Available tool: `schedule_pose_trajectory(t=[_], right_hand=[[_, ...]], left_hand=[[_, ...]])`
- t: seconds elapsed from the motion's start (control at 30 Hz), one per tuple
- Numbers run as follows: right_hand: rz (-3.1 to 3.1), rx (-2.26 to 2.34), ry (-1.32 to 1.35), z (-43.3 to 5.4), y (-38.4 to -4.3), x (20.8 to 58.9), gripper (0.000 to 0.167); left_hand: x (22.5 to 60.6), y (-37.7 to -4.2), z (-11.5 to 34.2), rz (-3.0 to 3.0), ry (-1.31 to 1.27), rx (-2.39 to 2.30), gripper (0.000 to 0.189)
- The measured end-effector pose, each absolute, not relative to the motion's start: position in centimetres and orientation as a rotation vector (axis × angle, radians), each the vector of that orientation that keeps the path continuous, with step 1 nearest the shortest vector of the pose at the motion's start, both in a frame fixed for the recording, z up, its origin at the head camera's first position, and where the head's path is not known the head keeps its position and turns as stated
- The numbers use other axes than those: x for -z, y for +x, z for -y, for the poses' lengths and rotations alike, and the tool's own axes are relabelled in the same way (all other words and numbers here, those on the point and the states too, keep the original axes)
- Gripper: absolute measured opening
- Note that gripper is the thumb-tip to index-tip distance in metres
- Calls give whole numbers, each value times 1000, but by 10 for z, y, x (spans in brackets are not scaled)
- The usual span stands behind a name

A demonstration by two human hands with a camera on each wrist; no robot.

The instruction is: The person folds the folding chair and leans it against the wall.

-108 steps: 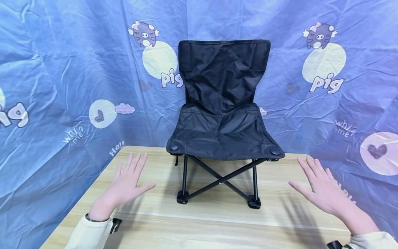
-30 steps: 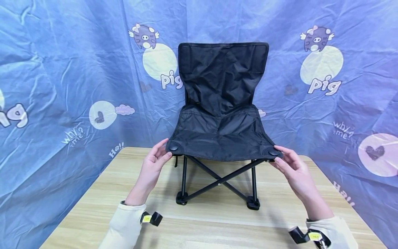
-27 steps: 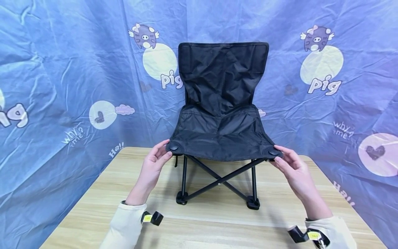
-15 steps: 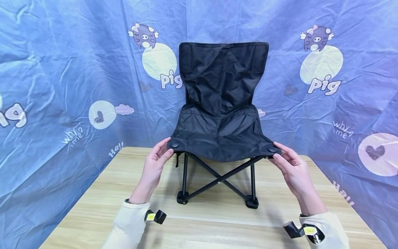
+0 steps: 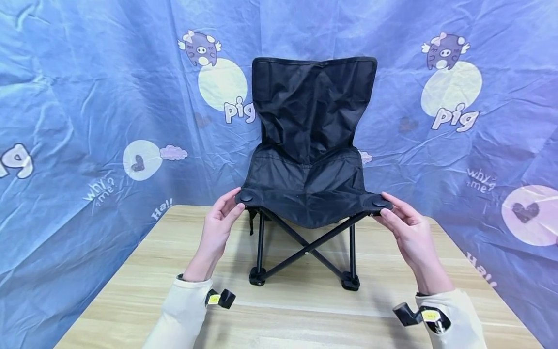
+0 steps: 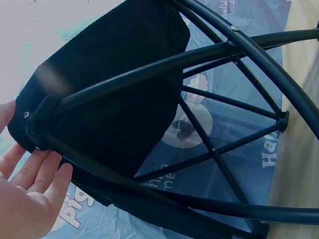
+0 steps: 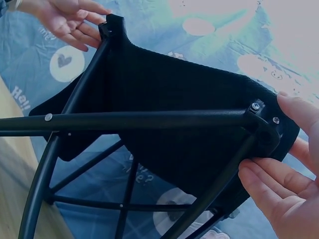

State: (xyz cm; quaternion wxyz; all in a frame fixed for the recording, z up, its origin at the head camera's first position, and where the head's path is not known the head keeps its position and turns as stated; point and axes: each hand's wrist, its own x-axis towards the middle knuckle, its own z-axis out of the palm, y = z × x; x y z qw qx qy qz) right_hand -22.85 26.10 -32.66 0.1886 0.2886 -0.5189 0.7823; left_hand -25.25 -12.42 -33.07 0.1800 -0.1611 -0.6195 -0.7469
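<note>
A black folding chair (image 5: 305, 179) stands unfolded in the middle of the head view, its backrest toward the rear and its thin legs crossed in front. My left hand (image 5: 216, 230) grips the front left corner of the seat, thumb at the front and fingers around the outer side. The front right corner is held the same way by my right hand (image 5: 407, 235). Between the two corners the seat cloth sags. From below, the left wrist view shows my left fingertips (image 6: 42, 167) against the corner joint. In the right wrist view, my right fingers (image 7: 264, 184) touch the tube under the corner.
The chair's feet are on a light wooden table (image 5: 279, 320). A blue cloth (image 5: 109, 97) printed with pigs and lettering hangs behind and along both sides. Each sleeved wrist carries a small black camera (image 5: 407, 314).
Both hands came in from the sides, spread open, and took hold of the seat's front corners. Since then the corners have risen and drawn slightly closer together, the cloth dipping and the feet narrowing.
</note>
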Motion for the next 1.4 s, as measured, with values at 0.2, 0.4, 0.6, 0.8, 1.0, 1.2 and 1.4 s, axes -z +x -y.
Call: schedule_pose_trajectory(t=[0.2, 0.4, 0.6, 0.8, 1.0, 1.2, 1.4], right_hand=[[1444, -2199, 812, -258, -229, 320, 37], [1463, -2172, 775, -253, -230, 312, 36], [1468, -2152, 784, -250, -230, 309, 36], [1459, -2146, 781, -248, -230, 308, 35], [1484, -2123, 777, -243, -231, 302, 35], [1485, -2117, 778, -240, -232, 296, 34], [1499, -2122, 761, -238, -232, 292, 33]], left_hand=[[326, -253, 121, 1745, -472, 2108, 43], [315, -251, 115, 1755, -504, 2061, 43], [310, -251, 115, 1756, -520, 2040, 42], [307, -250, 113, 1767, -502, 2067, 43], [300, -252, 110, 1785, -496, 2062, 42], [294, -253, 107, 1801, -496, 2053, 42], [290, -254, 104, 1812, -491, 2054, 43]])
